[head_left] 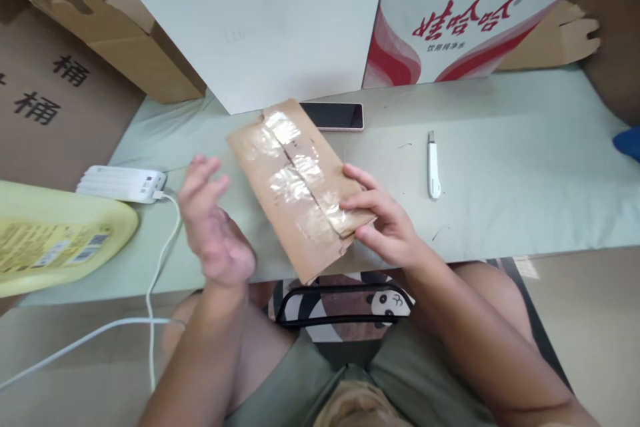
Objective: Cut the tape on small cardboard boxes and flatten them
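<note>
A flat brown cardboard box (270, 193) with strips of clear tape along its middle seam lies tilted in front of me. My right hand (383, 217) grips its lower right corner, fingers on top and thumb at the near edge. To the left of the box, my left hand (213, 227) is raised with its fingers apart, slightly blurred, touching nothing. Beyond the box a dark-screened phone (337, 116) lies partly covered by it. A white utility knife (433, 170) rests on the table to the right.
White cartons (280, 33) and brown boxes (35, 93) line the back and left of the green-covered table (525, 167). On the left are a yellow bottle (65, 237) and a white power bank (123, 184) with a cable (165, 260) hanging over the edge.
</note>
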Available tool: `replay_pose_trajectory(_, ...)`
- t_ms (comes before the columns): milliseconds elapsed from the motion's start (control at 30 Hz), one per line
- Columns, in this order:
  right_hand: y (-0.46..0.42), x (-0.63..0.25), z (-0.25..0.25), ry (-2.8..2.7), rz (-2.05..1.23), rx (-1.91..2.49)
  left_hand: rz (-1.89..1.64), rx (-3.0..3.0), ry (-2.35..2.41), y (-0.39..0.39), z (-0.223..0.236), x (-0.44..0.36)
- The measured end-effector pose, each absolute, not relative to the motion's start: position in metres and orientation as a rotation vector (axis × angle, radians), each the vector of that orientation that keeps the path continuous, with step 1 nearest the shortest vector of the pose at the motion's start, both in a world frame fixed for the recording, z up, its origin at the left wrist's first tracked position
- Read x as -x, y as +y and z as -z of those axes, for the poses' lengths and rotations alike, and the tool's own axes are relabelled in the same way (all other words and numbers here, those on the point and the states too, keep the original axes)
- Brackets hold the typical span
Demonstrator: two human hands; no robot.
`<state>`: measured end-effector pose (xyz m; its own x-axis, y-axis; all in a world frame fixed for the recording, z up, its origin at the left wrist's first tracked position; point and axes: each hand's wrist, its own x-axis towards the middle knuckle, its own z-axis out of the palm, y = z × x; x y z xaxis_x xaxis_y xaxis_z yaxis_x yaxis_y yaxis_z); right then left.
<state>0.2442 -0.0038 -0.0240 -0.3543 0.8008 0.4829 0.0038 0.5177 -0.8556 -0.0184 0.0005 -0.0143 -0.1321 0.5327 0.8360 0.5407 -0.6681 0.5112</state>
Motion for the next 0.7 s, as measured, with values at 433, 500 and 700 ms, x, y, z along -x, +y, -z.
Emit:
replay_pose_trajectory(433,-0.004,-0.24,0.026,-1.824,-0.861,0.71,1.645,2.36,-1.248,-0.003,0.02,0.008)
replay_pose_trajectory(500,-0.005,-0.239,0.024,-1.82,-0.869,0.704,1.616,2.359,-1.262,-0.004,0.02,0.009)
replay_pose_trajectory(700,0.001,-0.259,0.023,-1.64,-0.719,1.116,1.629,2.367,-1.266,-0.006,0.017,0.009)
